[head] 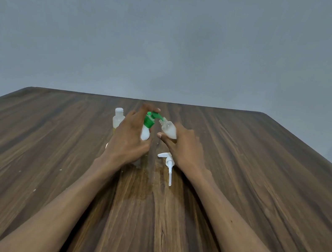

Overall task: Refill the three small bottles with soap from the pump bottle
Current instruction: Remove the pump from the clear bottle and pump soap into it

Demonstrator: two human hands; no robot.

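The table point(45, 149) lies bare to its left, right and near edges. A capped small bottle point(118, 118) stands far left. The left hand point(129, 139) grips the green-topped pump bottle point(148, 126); the right hand point(183, 146) grips a tilted small bottle point(168, 130), mouth at the spout. A loose white pump point(168, 164) lies just beside the right wrist.

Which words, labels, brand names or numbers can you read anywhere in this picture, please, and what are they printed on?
None can be read.
Pump bottle with the green pump, under the left hand: no print shows.
Small bottle in the right hand: clear, no label in view.
Capped small bottle: no label in view.
Loose white pump on the table: plain.
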